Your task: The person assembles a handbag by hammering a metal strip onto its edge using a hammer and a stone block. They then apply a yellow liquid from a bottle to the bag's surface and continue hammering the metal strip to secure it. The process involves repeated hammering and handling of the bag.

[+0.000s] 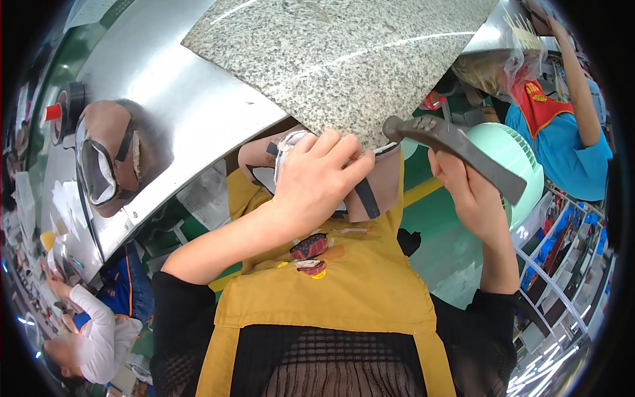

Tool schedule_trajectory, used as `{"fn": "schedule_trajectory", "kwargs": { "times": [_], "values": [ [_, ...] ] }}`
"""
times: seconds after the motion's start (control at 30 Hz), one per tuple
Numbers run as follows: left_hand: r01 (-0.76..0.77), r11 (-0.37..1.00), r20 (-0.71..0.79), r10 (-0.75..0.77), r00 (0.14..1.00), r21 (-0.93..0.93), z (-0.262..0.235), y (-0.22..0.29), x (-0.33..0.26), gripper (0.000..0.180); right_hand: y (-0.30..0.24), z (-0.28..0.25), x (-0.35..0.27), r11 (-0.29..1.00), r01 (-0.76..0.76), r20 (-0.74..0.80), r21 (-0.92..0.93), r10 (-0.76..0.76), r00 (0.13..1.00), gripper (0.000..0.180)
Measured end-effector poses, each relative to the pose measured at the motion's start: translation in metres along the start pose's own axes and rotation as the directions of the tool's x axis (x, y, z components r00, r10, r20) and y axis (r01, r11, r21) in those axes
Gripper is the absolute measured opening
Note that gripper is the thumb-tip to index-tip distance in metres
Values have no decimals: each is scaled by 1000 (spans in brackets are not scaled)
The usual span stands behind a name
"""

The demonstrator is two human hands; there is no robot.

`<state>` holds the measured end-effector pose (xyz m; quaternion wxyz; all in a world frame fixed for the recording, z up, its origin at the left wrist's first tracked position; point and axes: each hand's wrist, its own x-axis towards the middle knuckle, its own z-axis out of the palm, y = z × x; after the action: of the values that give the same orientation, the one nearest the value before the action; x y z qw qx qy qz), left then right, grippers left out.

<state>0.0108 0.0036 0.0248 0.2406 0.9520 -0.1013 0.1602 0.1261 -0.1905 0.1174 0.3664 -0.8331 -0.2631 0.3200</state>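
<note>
Left hand [317, 182] closed over a tan shoe upper [370, 192] with dark straps, fingers curled across its top and pressing it against the lower edge of a speckled granite slab [331, 59]. Upper sits just below the slab's near corner, in front of a mustard-yellow apron [344, 291], partly hidden under the hand; white lining visible beside the knuckles. Right hand [463, 192] wrapped tight around the dark handle of a hammer [456, 149], head of the tool raised to the slab's edge, close above the upper; contact between head and upper not discernible. Handle slants down to the right past the thumb. Slab resting on a sheet-metal bench [192, 99] that runs diagonally from upper right to lower left. On that bench, well apart from both hands, a second tan upper [109, 159] mounted on a form, with dark strap and pale lining, and a roll of dark tape [66, 106] beyond it. Pale green fan [516, 159] directly behind the hammer handle. One other person in a blue shirt [562, 142] at upper right, arm raised; another in a white sleeve [96, 317] at lower left, seated at the bench.
</note>
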Motion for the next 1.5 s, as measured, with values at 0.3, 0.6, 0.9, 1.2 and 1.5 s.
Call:
{"fn": "schedule_trajectory", "kwargs": {
  "times": [0.3,0.6,0.9,1.2,1.5],
  "values": [
    [-71,994,3,71,997,78,2,-1,-1,31,-7,2,1,961,263,53,-83,-259,964,22],
    [-70,996,-16,71,997,53,4,-2,-2,27,1,6,-2,948,294,123,-120,-280,952,38],
    [-61,998,-69,62,996,16,9,-5,-4,24,0,16,-2,922,313,154,-225,-284,946,33],
    [-30,993,-54,24,998,-118,1,-14,-10,28,4,25,-3,926,295,126,-237,-272,954,30],
    [-197,980,-71,197,978,-6,4,-17,-13,28,5,19,-8,949,281,123,-145,-264,957,43]
  ]
}}
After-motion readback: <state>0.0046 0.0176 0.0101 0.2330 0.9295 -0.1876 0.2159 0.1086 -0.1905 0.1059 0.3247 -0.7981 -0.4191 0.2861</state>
